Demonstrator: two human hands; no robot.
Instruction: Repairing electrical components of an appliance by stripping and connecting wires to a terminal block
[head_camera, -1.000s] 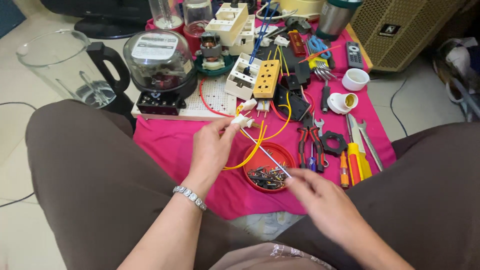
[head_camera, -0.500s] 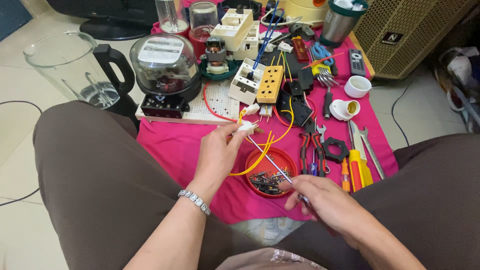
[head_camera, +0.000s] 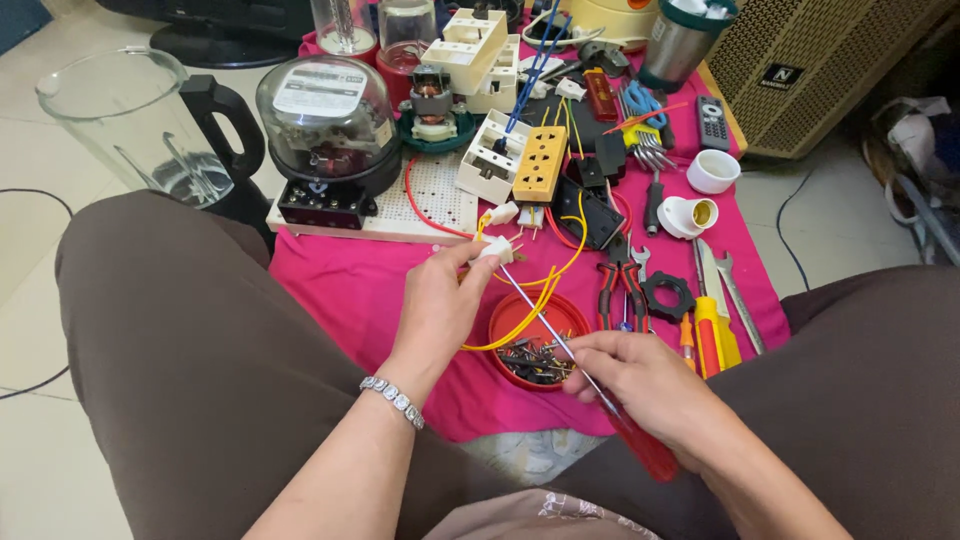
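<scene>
Your left hand pinches the small white connector above the red dish; your right hand grips the screwdriver. A tilted tip could slip toward your fingers

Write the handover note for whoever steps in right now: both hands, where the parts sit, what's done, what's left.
Left hand: pinches a small white connector with yellow wires above the pink cloth.
Right hand: grips a red-handled screwdriver, its tip at the connector.
Parts: red dish of screws under the shaft; pliers and yellow screwdriver to the right; meter on the white board behind.
Done: driver set on the connector.
Left: whether the screw is tight cannot be told; the wires' far ends run towards the yellow socket block.
</scene>
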